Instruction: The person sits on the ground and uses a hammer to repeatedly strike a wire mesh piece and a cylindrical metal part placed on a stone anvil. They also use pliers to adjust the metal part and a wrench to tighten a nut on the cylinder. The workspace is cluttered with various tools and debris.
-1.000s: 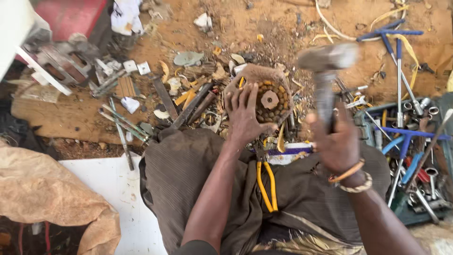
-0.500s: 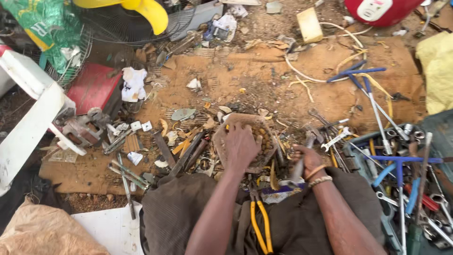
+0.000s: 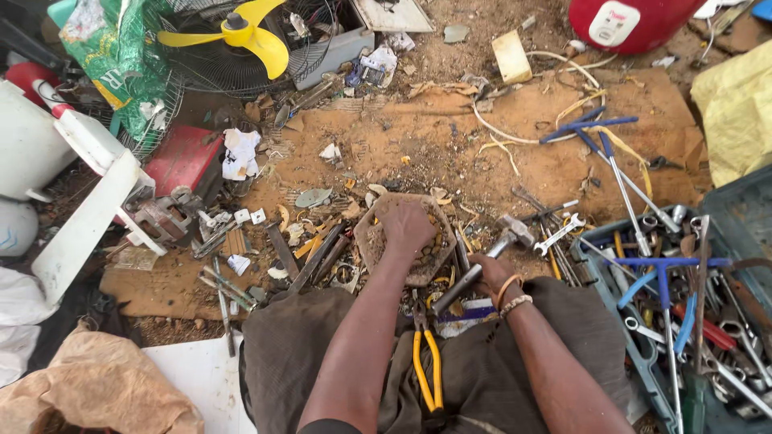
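The left hand [image 3: 408, 227] presses flat on 1 rusty plate [image 3: 378, 241], the right hand [image 3: 488, 273] grips 1 hammer [image 3: 503, 237], beside 1 yellow-handled pliers [image 3: 426, 366].

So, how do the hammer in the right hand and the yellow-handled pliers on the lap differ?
The hammer is gripped by the right hand; the pliers lie free on the lap, touched by neither hand. The hammer is plain grey metal with a dark handle, while the pliers have bright yellow grips. The hammer lies slanted with its head up to the right; the pliers point almost straight away from the person. Both are hand tools.
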